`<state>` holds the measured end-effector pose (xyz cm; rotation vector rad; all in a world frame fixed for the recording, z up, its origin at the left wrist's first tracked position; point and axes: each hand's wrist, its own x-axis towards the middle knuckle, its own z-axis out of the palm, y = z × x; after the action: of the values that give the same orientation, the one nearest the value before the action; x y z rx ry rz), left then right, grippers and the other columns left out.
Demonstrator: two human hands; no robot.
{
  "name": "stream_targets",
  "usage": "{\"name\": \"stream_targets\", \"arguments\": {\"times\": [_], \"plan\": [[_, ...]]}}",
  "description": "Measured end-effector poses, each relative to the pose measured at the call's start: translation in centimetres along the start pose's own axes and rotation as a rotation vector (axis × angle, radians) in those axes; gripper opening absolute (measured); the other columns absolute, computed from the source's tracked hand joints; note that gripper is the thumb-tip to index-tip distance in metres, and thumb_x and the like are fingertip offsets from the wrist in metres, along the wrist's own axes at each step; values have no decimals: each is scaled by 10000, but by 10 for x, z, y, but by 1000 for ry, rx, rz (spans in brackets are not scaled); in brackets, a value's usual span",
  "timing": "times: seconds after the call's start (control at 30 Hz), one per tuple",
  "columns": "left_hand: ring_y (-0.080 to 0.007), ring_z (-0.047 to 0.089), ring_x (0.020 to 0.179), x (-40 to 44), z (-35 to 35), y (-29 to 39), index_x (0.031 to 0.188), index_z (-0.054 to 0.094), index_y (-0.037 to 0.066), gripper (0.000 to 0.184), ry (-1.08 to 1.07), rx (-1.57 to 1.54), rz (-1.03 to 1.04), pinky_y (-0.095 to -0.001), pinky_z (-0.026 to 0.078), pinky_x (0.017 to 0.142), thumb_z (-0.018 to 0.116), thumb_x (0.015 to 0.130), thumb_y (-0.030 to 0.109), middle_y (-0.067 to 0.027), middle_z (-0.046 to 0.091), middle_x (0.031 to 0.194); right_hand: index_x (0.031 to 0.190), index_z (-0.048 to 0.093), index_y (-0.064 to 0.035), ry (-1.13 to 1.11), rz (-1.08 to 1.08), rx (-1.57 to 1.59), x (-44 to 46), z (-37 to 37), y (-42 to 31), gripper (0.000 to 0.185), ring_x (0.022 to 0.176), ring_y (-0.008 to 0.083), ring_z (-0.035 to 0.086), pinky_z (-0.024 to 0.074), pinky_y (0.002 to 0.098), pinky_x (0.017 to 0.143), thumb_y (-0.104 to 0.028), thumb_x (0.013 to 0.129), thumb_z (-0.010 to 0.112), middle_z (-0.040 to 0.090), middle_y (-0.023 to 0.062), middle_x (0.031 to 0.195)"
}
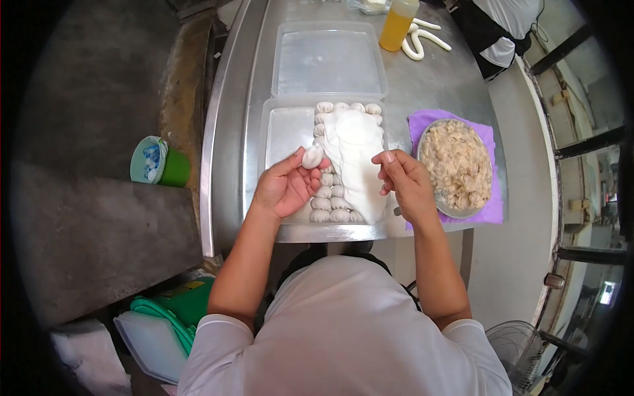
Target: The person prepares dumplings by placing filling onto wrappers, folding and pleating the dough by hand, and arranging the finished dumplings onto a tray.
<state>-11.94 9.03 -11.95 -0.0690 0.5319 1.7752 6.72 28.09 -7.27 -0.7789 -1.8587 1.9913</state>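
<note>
My left hand (288, 185) holds a small pleated white dumpling (312, 157) between thumb and fingers, over the left part of a clear plastic tray (281, 132). Rows of similar dumplings (321, 203) lie in that tray, partly covered by a stack of thin white dough wrappers (356, 165). My right hand (407, 181) hovers at the tray's right edge, thumb against the curled fingers. A small dark end of something shows below it; whether the hand grips it cannot be made out. Right of this hand, a round bowl of pale chunky filling (456, 165) sits on a purple cloth (492, 208).
Behind the tray lies another clear plastic tray (330, 63). A bottle of yellow liquid (397, 26) and rolled dough strips (429, 38) are at the metal table's far side. A person (498, 39) stands far right. A green bin (174, 166) is at left.
</note>
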Motion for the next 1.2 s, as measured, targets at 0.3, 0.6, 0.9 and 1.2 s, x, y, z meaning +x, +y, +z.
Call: {"name": "stream_targets", "arguments": {"times": [0.3,0.6,0.9,1.2], "plan": [[-228,699,877,71,7,53,1163,681,64,292,627,1682,752,-354,554,751,751,880,76,-125,716,1052,1031,697,-15,16,63,-78,-16,-9,8,257,703,45,546,506,236,614,-264,1008,642,598,-18,798],[-308,667,902,116,-20,54,1125,722,63,288,519,2000,791,-414,526,845,704,845,-3,-155,650,1054,1038,692,-26,48,94,-84,-30,-19,11,231,702,29,538,505,220,622,-251,1013,642,588,-48,793],[-325,660,1000,123,-24,44,1155,732,71,328,510,1975,851,-425,521,900,670,850,-32,-158,654,1094,1029,679,2,-10,-122,-474,23,-15,6,213,727,143,587,496,305,668,-169,910,726,617,45,823],[-306,692,1010,90,-25,35,1315,579,-1,492,723,1677,777,-399,555,886,731,848,24,-182,684,1135,945,696,-32,-226,-322,-1038,114,17,15,163,899,355,660,521,461,795,-143,836,745,657,164,953]]}}
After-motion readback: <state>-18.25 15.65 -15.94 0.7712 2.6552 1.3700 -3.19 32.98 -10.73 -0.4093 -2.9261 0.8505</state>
